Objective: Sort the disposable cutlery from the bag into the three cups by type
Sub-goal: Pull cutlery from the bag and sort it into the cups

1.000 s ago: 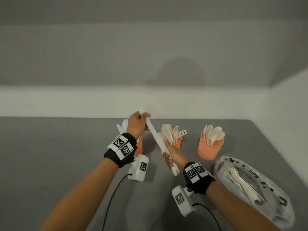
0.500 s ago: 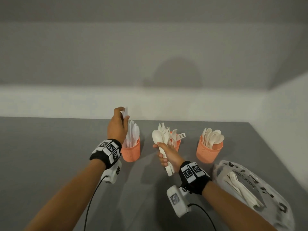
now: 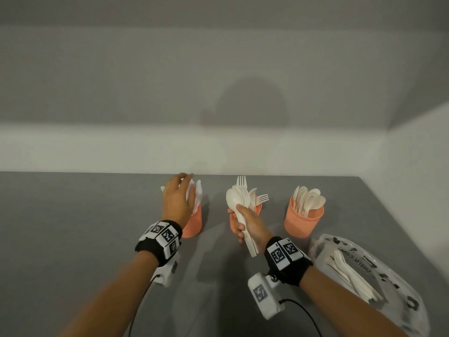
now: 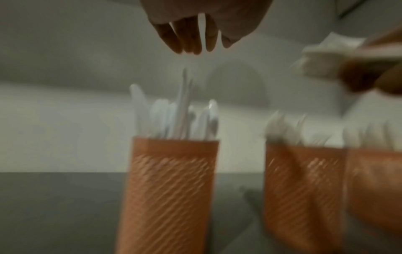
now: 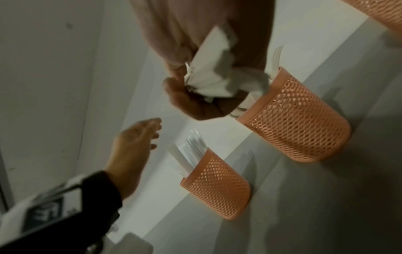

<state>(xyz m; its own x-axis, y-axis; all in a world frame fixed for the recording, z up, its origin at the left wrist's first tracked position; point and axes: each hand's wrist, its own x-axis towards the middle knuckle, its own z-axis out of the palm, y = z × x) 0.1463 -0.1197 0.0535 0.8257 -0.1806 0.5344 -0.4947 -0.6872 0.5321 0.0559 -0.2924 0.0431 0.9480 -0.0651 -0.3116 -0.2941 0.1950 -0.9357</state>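
Three orange mesh cups stand in a row on the grey table. The left cup (image 3: pixel 194 224) (image 4: pixel 169 180) holds white knives (image 4: pixel 180 111); my left hand (image 3: pixel 181 190) hovers just above them, fingers (image 4: pixel 191 37) spread and empty. The middle cup (image 3: pixel 259 209) (image 5: pixel 293 123) holds forks (image 3: pixel 261 198). In front of it my right hand (image 3: pixel 243 222) grips a bundle of cutlery (image 3: pixel 233 198) by the handles (image 5: pixel 208 77), a spoon and forks sticking up. The right cup (image 3: pixel 303 222) holds spoons (image 3: pixel 308 200).
A clear printed plastic bag (image 3: pixel 388 276) lies at the right near the table's corner, with more white cutlery (image 3: pixel 349 276) inside. A wall runs right behind the cups and along the right side. Bare grey table (image 3: pixel 73 239) stretches to the left.
My left hand took a knife from the right hand's bundle, carried it left over the knife cup and let it go. The right hand turned its bundle upright.
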